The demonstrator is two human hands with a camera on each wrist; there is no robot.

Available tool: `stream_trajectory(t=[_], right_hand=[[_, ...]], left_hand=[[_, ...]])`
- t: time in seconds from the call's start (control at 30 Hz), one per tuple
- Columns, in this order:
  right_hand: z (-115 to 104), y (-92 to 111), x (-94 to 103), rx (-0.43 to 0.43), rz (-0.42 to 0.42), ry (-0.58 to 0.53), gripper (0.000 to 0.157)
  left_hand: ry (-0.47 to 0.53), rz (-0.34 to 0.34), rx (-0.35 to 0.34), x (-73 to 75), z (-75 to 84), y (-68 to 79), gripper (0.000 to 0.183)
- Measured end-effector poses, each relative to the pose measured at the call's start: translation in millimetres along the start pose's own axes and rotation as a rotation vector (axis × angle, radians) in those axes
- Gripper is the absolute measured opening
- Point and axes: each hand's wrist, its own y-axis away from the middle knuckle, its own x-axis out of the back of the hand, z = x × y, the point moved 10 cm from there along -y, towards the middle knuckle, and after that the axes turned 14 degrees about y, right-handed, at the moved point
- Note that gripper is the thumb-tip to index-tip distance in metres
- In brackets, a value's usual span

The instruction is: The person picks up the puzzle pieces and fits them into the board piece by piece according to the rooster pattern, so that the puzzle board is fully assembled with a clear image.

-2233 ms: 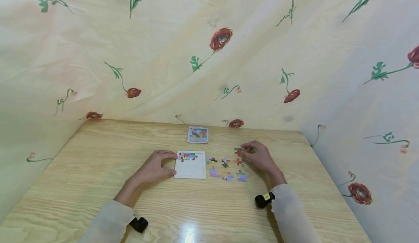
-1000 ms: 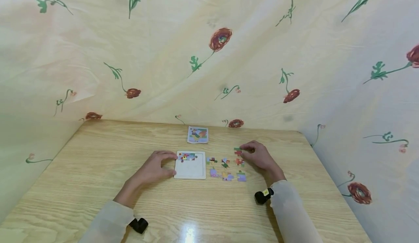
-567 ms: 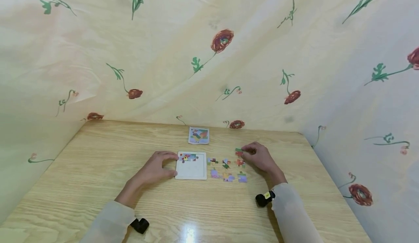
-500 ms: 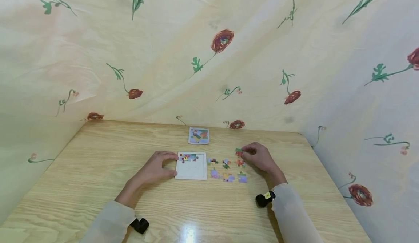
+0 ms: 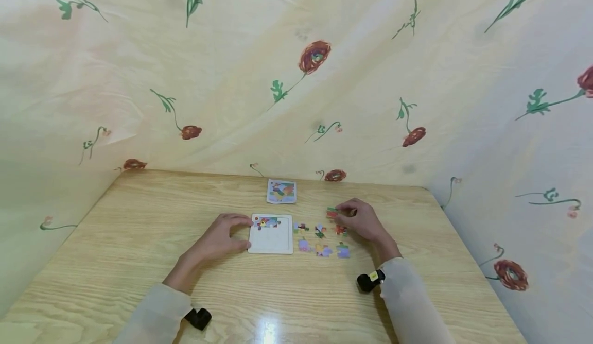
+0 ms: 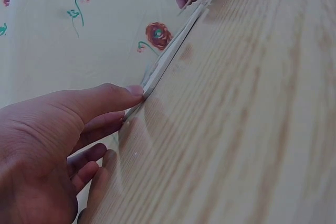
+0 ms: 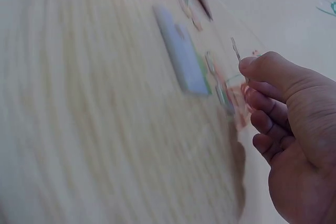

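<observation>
My left hand (image 5: 222, 238) grips the left side of a white puzzle tray (image 5: 271, 243), index finger near its upper corner and thumb lower down. In the left wrist view the thumb (image 6: 113, 99) lies on the tray's edge. A few joined pieces (image 5: 267, 223) fill the tray's upper left. My right hand (image 5: 363, 220) pinches a red and green puzzle piece (image 5: 331, 213) between thumb and fingers. The right wrist view shows that piece (image 7: 235, 48) edge-on, raised off the table. Several loose puzzle pieces (image 5: 323, 251) lie in rows between tray and right hand.
A small picture card (image 5: 281, 192) with a colourful bird lies behind the tray. The wooden table (image 5: 259, 292) ends at a flower-patterned cloth (image 5: 231, 76) at the back and sides. Each wrist carries a black camera (image 5: 198, 319).
My right hand has lifted the red and green piece off the table and moved slightly left with it. The left hand keeps its place on the tray.
</observation>
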Motion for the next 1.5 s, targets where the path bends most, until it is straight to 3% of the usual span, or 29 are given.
stream_trajectory(t=[0.23,0.7,1.1,1.33,1.5], right_hand=[[-15,-7,-5.2,0.034,0.012,0.007,0.025],[-56,-13,-31.2,0.092,-0.05,-0.051,0.023],[-79,-21,-52.8,0.137,-0.082,-0.076,0.022],[-94,-21,-57.4,0.143,-0.073,-0.034,0.023],[-97,-21,-61.4,0.119,-0.079,-0.065,0.019]], left_hand=[[0.002,0.002,0.002,1.3,1.5,-0.7,0.048],[-0.001,0.009,0.012,0.3,-1.0,0.9,0.048],[0.002,0.007,0.012,0.2,0.6,0.7,0.048],[0.003,0.005,0.01,0.1,1.4,1.2,0.048],[-0.006,0.006,0.01,0.6,2.1,1.2,0.048]])
